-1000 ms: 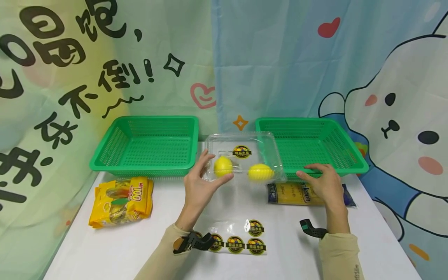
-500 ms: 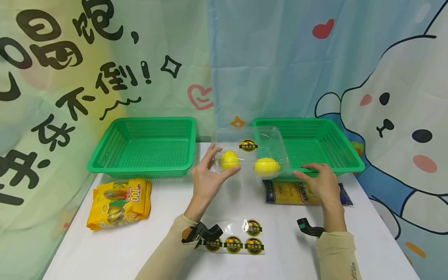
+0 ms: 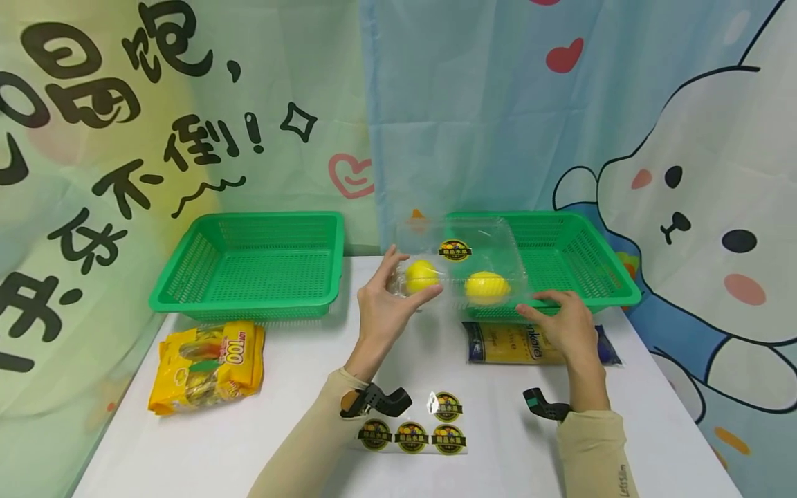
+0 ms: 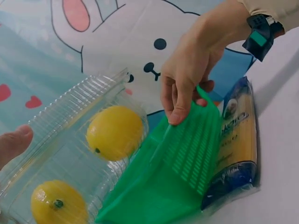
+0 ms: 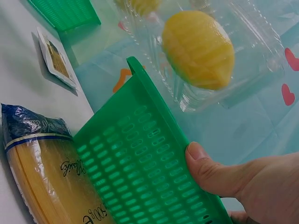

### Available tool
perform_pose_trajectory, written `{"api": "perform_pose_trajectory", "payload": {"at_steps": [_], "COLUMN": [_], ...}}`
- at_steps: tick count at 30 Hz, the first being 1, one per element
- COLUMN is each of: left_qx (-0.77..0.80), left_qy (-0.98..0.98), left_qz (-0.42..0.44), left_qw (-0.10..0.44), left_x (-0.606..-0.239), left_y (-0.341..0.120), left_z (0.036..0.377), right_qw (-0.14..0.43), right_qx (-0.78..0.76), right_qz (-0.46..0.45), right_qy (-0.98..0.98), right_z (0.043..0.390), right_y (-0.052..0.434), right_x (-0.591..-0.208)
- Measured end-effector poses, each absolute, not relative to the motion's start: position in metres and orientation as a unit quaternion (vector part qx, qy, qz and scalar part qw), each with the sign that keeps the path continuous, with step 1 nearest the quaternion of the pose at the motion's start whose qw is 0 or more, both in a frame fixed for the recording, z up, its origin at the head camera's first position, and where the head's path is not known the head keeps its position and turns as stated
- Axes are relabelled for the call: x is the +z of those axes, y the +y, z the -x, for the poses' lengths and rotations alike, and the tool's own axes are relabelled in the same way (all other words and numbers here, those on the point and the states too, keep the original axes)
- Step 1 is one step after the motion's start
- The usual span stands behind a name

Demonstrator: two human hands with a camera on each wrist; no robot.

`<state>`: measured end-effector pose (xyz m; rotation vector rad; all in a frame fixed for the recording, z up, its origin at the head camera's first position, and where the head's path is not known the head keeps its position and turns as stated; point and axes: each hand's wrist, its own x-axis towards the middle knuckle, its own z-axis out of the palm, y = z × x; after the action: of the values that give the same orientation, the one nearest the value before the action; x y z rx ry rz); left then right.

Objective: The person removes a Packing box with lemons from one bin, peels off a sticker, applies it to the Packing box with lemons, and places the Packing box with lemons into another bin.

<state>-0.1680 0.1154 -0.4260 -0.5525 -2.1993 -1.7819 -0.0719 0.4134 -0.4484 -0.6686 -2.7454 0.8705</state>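
Note:
My left hand (image 3: 387, 308) grips the left end of a clear plastic fruit box (image 3: 492, 242), thumb in front and fingers behind. Two yellow lemons (image 3: 487, 288) lie inside, and a round black-and-gold sticker (image 3: 455, 250) is on the lid. Raised off the table, the box overlaps the left part of the right green basket (image 3: 600, 277) in the head view. The front rim of that basket is pinched by my right hand (image 3: 565, 325), its thumb (image 5: 205, 170) on the near side in the right wrist view. Below this rim lies a packet of spaghetti (image 4: 236, 135).
Another green basket (image 3: 249, 308) stands at the back left. In front of it lies a yellow snack bag (image 3: 208, 370). A sheet of round stickers (image 3: 411, 437) is near the front middle. The right wrist view also shows a small flat white-edged packet (image 5: 57, 60) on the table.
My left hand has carried the fruit box rightward and slightly back, up to the right basket. My right hand keeps its pinch on the basket rim. The head view has shifted a little.

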Motion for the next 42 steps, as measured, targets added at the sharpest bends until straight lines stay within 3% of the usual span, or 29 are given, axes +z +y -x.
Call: {"api": "perform_pose_trajectory", "payload": {"at_steps": [28, 42], "left_qx": [-0.596, -0.616], "left_qy": [-0.774, -0.765], "left_qz": [0.178, 0.168], "left_qw": [0.117, 0.086], "left_x": [-0.425, -0.421], "left_y": [0.163, 0.192], "left_z": [0.183, 0.188], "right_qw": [0.094, 0.087], "right_qx": [0.296, 0.291], "right_qz": [0.217, 0.221], "right_qy": [-0.925, -0.927], "right_z": [0.072, 0.071], "right_y": [0.414, 0.416], "right_x": [-0.449, -0.449]}}
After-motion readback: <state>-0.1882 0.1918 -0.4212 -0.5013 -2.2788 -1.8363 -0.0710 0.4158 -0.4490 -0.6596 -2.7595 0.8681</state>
